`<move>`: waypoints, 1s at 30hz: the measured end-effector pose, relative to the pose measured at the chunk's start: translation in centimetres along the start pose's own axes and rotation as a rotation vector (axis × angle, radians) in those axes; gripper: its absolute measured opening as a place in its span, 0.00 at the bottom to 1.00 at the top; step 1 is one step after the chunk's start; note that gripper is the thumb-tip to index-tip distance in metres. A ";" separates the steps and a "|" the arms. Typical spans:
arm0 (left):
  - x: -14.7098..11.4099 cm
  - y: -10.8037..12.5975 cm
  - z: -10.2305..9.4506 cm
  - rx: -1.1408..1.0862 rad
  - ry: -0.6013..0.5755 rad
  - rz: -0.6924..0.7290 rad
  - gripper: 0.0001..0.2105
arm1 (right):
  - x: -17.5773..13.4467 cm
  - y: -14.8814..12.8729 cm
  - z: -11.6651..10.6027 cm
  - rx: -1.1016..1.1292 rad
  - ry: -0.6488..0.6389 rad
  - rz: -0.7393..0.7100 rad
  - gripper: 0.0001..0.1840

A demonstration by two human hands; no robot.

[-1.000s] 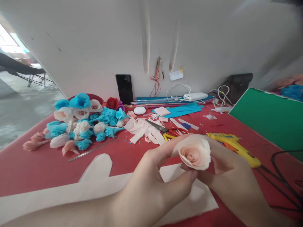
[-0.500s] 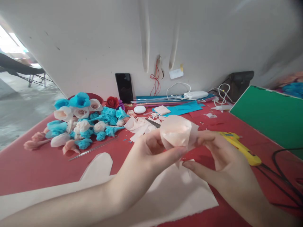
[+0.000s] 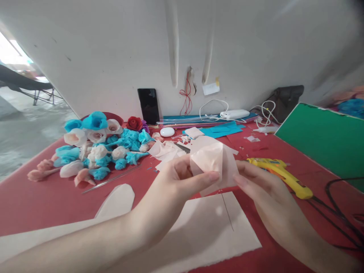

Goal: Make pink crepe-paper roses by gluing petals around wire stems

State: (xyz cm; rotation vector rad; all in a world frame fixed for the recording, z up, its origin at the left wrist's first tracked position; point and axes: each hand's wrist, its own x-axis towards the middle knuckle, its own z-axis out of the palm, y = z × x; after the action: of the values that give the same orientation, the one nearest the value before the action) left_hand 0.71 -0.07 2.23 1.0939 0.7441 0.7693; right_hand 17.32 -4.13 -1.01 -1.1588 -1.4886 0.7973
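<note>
A pale pink paper flower [image 3: 208,154], rolled into a cup shape, is held up in front of me. My left hand [image 3: 170,193] grips it from the left, thumb pressed across its front and fingers behind. At its right side, my right hand [image 3: 270,197] pinches the edge of the thin paper between thumb and fingers. Below them lies a large pale sheet [image 3: 204,231] with a thin dark line across its right part; I cannot tell whether that is a wire. A rounded pale piece [image 3: 116,199] rests left of my left forearm.
Blue, white and pink paper flowers [image 3: 99,151] are heaped at the left. Scissors [image 3: 182,147] lie among paper scraps [image 3: 167,149]. A yellow glue gun [image 3: 280,172] with a black cord is on the right, before a green board [image 3: 321,140]. A phone [image 3: 149,106] leans on the wall.
My right thumb has come up from below and closed on the paper's edge. The paper is turned and spread flatter toward the right. My left hand keeps its hold.
</note>
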 end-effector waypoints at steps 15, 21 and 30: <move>-0.2 -0.2 0.2 -0.110 -0.118 -0.017 0.08 | -0.3 -0.2 0.0 0.140 -0.144 0.214 0.10; -0.2 0.0 0.3 -0.155 -0.202 0.008 0.02 | -0.1 -0.2 -0.1 0.190 -0.166 0.197 0.12; -0.5 -0.1 0.3 -0.079 -0.193 0.074 0.06 | -0.1 -0.4 0.2 0.218 -0.134 0.262 0.13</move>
State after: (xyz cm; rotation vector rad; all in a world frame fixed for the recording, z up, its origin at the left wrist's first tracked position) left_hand 0.65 -0.65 2.31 1.1108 0.5087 0.7382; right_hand 17.02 -4.36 -0.71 -1.1654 -1.3330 1.2064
